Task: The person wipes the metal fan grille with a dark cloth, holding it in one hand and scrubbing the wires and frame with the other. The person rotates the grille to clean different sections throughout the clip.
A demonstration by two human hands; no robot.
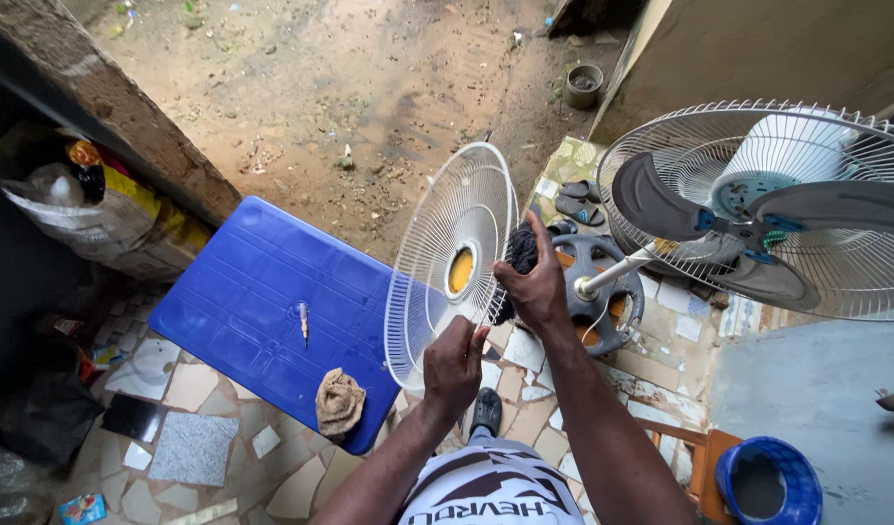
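My left hand grips the lower rim of a round white wire fan grille with a yellow centre disc. The grille stands on edge in front of me. My right hand holds the grille's right side, with a dark cloth bunched against the wires under its fingers. To the right a standing fan lies tilted, its rear guard and grey blades exposed, its pole running down to a round dark base.
A blue plastic table top sits at the left with a screwdriver and a brown rag on it. A blue bucket stands at lower right. Sandals lie by the sandy ground. Bags pile up at the far left.
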